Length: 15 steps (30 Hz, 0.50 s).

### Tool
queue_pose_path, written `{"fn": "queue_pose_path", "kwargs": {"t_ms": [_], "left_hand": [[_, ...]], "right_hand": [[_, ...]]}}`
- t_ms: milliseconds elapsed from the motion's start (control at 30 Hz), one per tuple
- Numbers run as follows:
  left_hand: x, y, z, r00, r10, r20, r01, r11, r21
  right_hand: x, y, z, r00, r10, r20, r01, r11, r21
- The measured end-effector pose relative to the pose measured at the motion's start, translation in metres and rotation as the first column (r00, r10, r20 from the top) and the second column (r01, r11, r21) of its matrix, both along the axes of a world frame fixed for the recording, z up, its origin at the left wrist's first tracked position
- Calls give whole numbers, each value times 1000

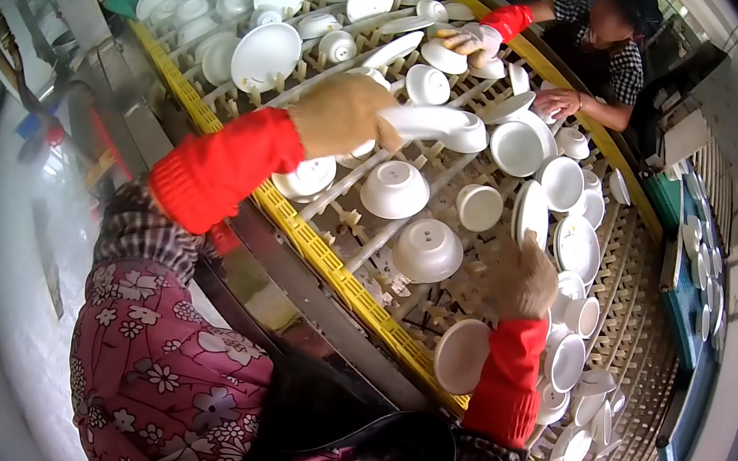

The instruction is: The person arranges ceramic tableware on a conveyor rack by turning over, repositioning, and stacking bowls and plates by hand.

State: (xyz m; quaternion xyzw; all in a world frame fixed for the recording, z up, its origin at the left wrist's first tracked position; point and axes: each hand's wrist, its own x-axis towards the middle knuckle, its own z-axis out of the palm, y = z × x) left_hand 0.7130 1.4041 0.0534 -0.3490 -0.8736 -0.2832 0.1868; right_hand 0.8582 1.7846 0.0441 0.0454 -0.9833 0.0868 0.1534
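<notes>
My left hand (348, 118), in a tan glove with a red cuff, is closed on a white dish (432, 126) seen side-on. Its exact shape is hard to make out. My gloved right hand (526, 281) grips the lower edge of a white plate (532, 213) that stands on edge on the conveyor. Between my hands, two bowls lie upside down, an overturned bowl (428, 251) and another overturned bowl (395, 190). A small bowl (479, 208) sits close by with its opening showing. Nearer to me, a white bowl (462, 355) leans by my right sleeve.
The slatted conveyor (639, 404) with a yellow edge (319, 247) carries many white plates and bowls. Across it, a co-worker (602, 41) reaches in with a gloved hand (475, 44) and a bare hand (560, 102). More dishes stand on a green belt (683, 268) at right.
</notes>
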Motion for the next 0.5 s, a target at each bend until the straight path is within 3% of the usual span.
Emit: {"fn": "queue_pose_path", "kwargs": {"t_ms": [33,67,100,167,200,300,367,400,500], "left_hand": [[5,-18,0,990,136,-19,-136,990,37],[7,-45,3,987,149,-65,-153,986,-60],[10,-67,9,983,151,-108,-167,973,-157],[29,-81,25,874,412,258,-427,904,3],[29,-99,16,874,425,234,-441,897,16],[32,-123,3,849,441,290,-486,868,104],[40,-119,9,783,392,483,-540,815,213],[36,-120,6,837,424,345,-481,872,93],[46,-90,8,808,321,495,-491,830,265]], "right_hand": [[8,2,4,998,46,-51,-49,998,-45],[15,3,7,994,-88,62,96,986,-133],[21,11,3,998,-55,21,57,993,-103],[35,41,-10,998,1,-56,-3,999,-35],[41,52,-15,997,-62,-40,56,988,-141],[59,64,-19,949,15,-314,-29,999,-39],[70,65,-17,971,-159,-177,97,945,-312],[75,67,-9,974,-105,-202,72,984,-166],[83,60,7,979,-17,-202,7,999,-52]]}}
